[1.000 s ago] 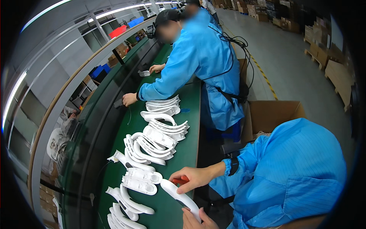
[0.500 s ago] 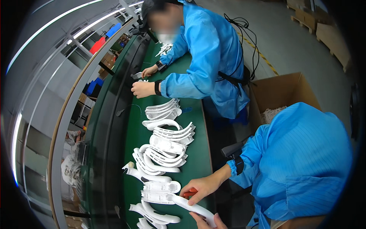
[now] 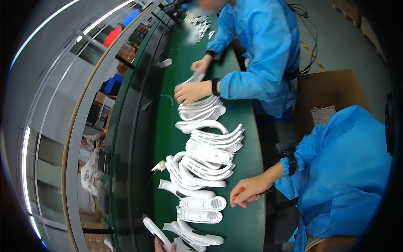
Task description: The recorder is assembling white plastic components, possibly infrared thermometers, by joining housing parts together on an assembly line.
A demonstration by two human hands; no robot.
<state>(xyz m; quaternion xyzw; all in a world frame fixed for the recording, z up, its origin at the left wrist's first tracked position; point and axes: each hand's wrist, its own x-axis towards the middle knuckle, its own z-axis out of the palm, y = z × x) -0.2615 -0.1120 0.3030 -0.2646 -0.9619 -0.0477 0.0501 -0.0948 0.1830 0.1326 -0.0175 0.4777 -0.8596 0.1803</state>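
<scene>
My right hand [image 3: 247,191] rests at the near edge of the green conveyor belt [image 3: 168,126], fingers closed on a small red-orange object [image 3: 240,190]. Only the fingertips of my left hand [image 3: 163,245] show at the bottom edge, gripping one end of a long white curved plastic part [image 3: 153,230]. Between my hands lies a row of white curved plastic housings [image 3: 201,168], overlapping along the belt. Two flat white pieces with perforated ends [image 3: 200,209] lie nearest my right hand.
A co-worker in a blue coat [image 3: 260,54] stands further up the belt, one hand [image 3: 191,91] on a stack of white parts [image 3: 201,111]. An open cardboard box [image 3: 327,96] sits on the floor to the right. More white parts [image 3: 199,23] lie far up the belt.
My left hand has carried the long white part down and left, to the bottom edge. My right hand keeps the red-orange object. The co-worker's hands have reached the nearest stack.
</scene>
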